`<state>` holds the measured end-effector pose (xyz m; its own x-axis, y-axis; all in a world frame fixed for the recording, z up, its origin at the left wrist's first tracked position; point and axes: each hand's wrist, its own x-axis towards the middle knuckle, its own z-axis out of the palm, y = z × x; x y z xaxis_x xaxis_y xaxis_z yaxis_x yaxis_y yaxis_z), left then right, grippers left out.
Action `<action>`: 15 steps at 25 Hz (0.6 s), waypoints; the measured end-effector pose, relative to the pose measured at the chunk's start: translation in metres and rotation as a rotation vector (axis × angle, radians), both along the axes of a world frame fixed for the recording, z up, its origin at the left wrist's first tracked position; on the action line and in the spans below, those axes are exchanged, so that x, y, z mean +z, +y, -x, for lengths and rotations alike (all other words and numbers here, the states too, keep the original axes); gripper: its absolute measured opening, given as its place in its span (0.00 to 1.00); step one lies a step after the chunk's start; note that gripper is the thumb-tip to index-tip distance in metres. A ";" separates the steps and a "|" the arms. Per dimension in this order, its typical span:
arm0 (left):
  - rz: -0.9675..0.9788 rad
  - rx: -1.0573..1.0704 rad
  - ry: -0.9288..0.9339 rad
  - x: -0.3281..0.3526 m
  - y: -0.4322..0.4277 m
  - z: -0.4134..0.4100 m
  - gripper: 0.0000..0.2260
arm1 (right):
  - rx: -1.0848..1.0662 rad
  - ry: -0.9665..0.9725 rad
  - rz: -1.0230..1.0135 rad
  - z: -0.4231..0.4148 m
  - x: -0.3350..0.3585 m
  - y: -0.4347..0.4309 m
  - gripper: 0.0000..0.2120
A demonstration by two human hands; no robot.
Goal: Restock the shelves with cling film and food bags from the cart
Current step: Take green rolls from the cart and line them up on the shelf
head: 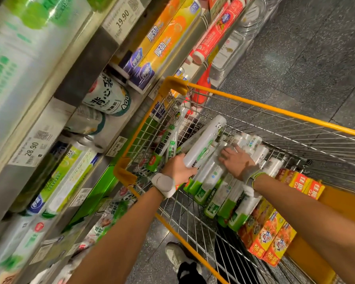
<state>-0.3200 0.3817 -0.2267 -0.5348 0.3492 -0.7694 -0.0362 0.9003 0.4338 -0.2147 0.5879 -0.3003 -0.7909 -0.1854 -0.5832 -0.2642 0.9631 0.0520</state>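
Observation:
Both my hands reach into a yellow-framed wire cart (pixel 254 103) beside the shelves. My left hand (pixel 177 168) grips a white and green cling film roll (pixel 203 144) from the left side. My right hand (pixel 237 160) lies on top of the neighbouring rolls (pixel 215 191), fingers spread over them. Several white and green rolls lie side by side under both hands. More small white rolls (pixel 252 144) sit deeper in the cart. Red and yellow boxes (pixel 268 238) are stacked in the cart's near right part.
Shelves (pixel 86 66) run along the left, stocked with rolls, boxes and price tags (pixel 32 150). Green-labelled rolls (pixel 168 140) stand against the cart's left wall. Dark speckled floor (pixel 316 48) lies right of the shelves. My shoe (pixel 175 256) is below the cart.

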 end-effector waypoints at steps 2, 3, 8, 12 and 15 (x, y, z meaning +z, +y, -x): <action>-0.006 -0.001 -0.015 0.001 0.002 -0.001 0.12 | 0.010 -0.041 -0.025 0.004 0.004 -0.002 0.24; -0.006 0.001 -0.018 0.002 0.004 -0.001 0.11 | 0.011 -0.061 -0.030 0.007 0.005 -0.003 0.25; -0.007 0.016 -0.043 0.004 0.004 -0.002 0.14 | 0.098 -0.183 0.029 0.013 0.010 -0.006 0.26; -0.025 0.017 -0.054 0.009 0.003 -0.010 0.16 | -0.145 -0.286 0.230 0.010 0.028 0.006 0.19; -0.029 -0.038 -0.057 0.019 0.002 -0.017 0.18 | -0.248 -0.271 0.139 0.014 0.056 0.019 0.14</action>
<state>-0.3029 0.3839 -0.2076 -0.4764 0.3911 -0.7875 -0.0272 0.8887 0.4578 -0.2285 0.6066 -0.2446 -0.6424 -0.1003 -0.7598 -0.0090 0.9923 -0.1235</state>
